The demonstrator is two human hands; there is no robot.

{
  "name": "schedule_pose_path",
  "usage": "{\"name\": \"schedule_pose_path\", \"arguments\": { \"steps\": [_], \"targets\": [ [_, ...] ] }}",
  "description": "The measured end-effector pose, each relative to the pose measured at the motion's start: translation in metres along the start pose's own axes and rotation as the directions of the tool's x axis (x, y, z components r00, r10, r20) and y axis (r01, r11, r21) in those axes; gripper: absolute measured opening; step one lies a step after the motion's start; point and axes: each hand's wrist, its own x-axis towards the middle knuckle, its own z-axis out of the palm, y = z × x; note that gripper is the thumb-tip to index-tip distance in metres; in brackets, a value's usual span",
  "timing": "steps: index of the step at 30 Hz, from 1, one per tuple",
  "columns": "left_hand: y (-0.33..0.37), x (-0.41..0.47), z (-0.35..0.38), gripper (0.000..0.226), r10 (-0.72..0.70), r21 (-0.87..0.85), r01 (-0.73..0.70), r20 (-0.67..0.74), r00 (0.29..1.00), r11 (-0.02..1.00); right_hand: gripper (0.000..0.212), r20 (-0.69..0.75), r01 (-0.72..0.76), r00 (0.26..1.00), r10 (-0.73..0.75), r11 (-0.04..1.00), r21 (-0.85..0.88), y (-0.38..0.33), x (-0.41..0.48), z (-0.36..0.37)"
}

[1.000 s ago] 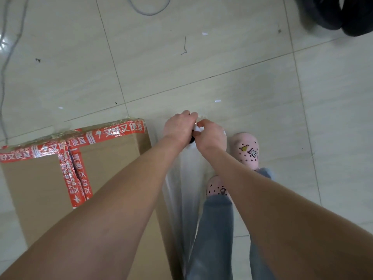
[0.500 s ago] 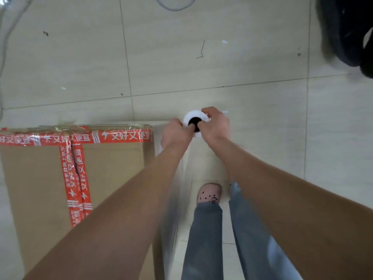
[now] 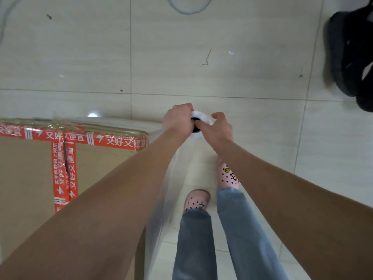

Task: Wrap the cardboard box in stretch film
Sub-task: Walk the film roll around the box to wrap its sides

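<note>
At the bottom of the frame the person's jeans and two pink clogs (image 3: 228,175) stand on the tiled floor (image 3: 252,138), just right of the cardboard box (image 3: 26,178). The box fills the lower left and its top is sealed with red printed tape (image 3: 60,168). A sheet of stretch film (image 3: 167,188) runs upright along the box's right-hand side, between box and legs, and up toward the hands. There is also a glossy layer of film over the box's far top edge.

At the centre of the frame both hands hold the upright roll (image 3: 201,116), just past the box's far right corner. The left hand (image 3: 178,118) is clenched over its top end. The right hand (image 3: 219,128) grasps the rim, one finger seemingly at the dark core.

This looks like the middle of a pass round the box, with the film paid out along one side. The next move likely calls for carrying the roll leftward round that far corner, keeping the sheet taut and level so it lies flat on the next face.

Farther off, a thin cable (image 3: 189,9) loops at the top edge, and a dark object (image 3: 349,53) sits at the upper right.
</note>
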Motion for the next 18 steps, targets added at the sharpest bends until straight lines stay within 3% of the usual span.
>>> {"name": "schedule_pose_path", "arguments": {
  "steps": [2,4,9,18],
  "targets": [
    [-0.009,0.006,-0.007,0.025,-0.098,-0.085,0.096,-0.016,0.995,0.992,0.061,0.089,-0.105,0.992,0.093,0.984,0.144,-0.008,0.003,0.008],
    [-0.016,0.01,-0.012,0.022,-0.158,-0.133,0.155,-0.017,0.987,0.979,0.054,0.08,-0.091,0.994,0.076,0.975,0.202,-0.019,0.009,0.017],
    [-0.035,0.022,-0.025,0.021,-0.217,-0.198,0.206,-0.039,0.975,0.958,0.048,0.058,0.035,0.997,-0.042,0.993,0.112,-0.046,0.019,0.034],
    [-0.058,0.029,-0.032,0.02,-0.261,-0.176,0.259,0.016,0.965,0.95,0.041,0.091,0.025,0.995,-0.032,0.997,0.073,-0.057,0.017,0.057]
  ]
}}
